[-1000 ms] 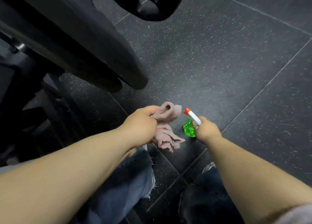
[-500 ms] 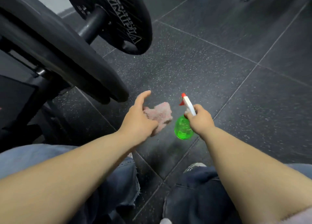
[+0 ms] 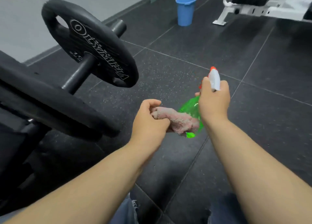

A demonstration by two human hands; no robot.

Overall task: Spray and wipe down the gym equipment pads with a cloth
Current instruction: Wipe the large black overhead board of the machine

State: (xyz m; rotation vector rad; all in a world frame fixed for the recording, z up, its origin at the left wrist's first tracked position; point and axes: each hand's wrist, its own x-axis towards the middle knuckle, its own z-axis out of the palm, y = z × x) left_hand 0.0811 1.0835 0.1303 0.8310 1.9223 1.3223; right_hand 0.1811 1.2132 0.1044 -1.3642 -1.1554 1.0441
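I see a big round black weight plate point(image 3: 91, 43) with white letters on the left. It sits on a dark metal bar. Under it a long black gym pad point(image 3: 42, 95) runs across the left side, and its near end is just beside my left hand point(image 3: 148, 122). Nothing lies between that hand and the pad. Far back on the dark speckled rubber floor point(image 3: 168, 68) stands a blue plastic bucket point(image 3: 185, 10). To the right of it is a bench with a white metal frame and a black top point(image 3: 253, 6). My blue jeans point(image 3: 125, 212) show at the bottom. My left hand's fingers are curled tight round a pink fuzzy cloth point(image 3: 179, 121), held in the air to the right of the pad. The cloth sticks out to the right and hides the lower part of a green see-through plastic spray bottle point(image 3: 189, 105). I cannot tell if the two touch. My right hand point(image 3: 213, 102) grips the neck of the bottle, under its white and red spray top, and the bottle is tilted. Half a second ago my left hand was loose with the thumb pointing up; now it is closed on the cloth. The bottle hand has come up higher. The cloth was beside the bottle then, and now it is in front of it. The view has lifted too, so more of the bucket and the bench show.
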